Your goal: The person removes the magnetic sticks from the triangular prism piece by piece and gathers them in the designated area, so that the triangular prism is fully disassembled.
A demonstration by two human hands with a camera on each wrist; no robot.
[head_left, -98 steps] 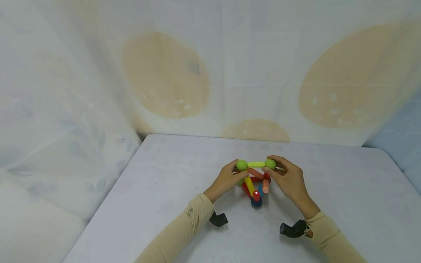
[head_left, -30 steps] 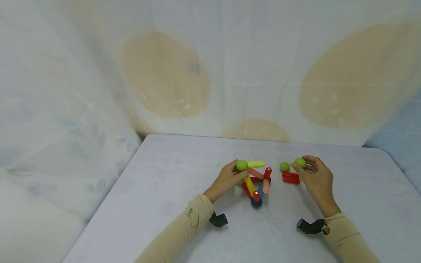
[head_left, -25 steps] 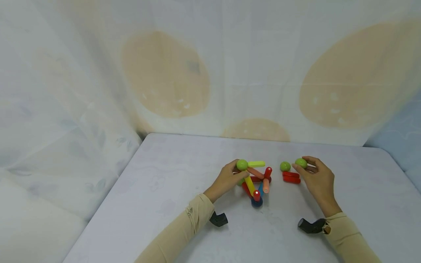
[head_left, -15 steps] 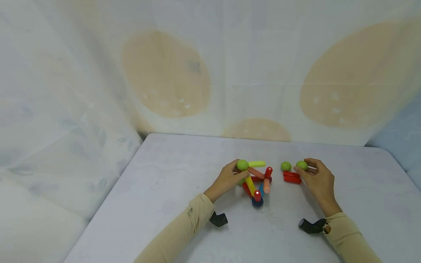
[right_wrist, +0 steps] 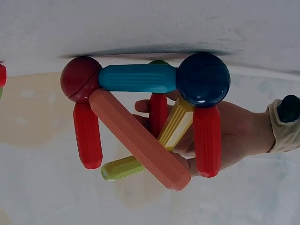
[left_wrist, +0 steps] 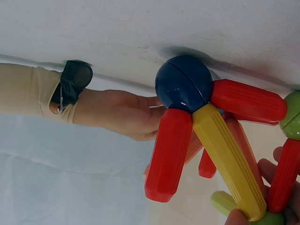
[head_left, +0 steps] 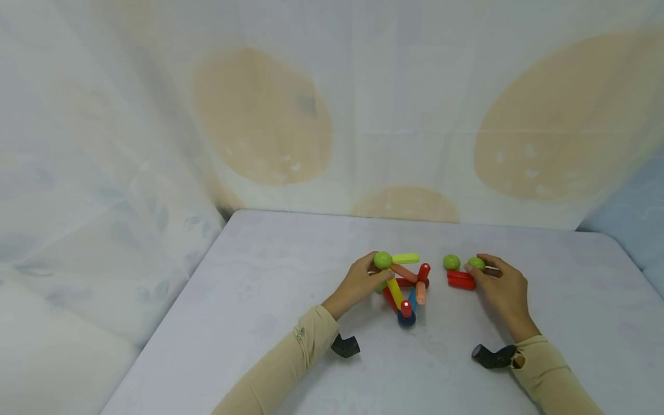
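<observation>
item: toy frame of coloured plastic rods and balls (head_left: pixel 402 285), stood near the middle of the pale cloth-covered table (head_left: pixel 259 323), a little toward its near edge. it is steadied by the left hand (head_left: pixel 358 284), whose fingers are curled about the upper green ball (head_left: pixel 383 260) at the frame's left corner.

change noted: the green ball at the frame's right top corner has been taken off; the yellow-green rod (head_left: pixel 405 259) now juts out unsupported. the detached green plastic ball (head_left: pixel 476 264) has been lowered to the cloth, just beside a second loose green ball (head_left: pixel 451 262) and two red rods (head_left: pixel 461 280), toward the table's right edge. it is pinched by the right hand (head_left: pixel 500 288) at the fingertips, not yet released.

meaning: dismantling is judged under way, a loose pile being formed to the right.
</observation>
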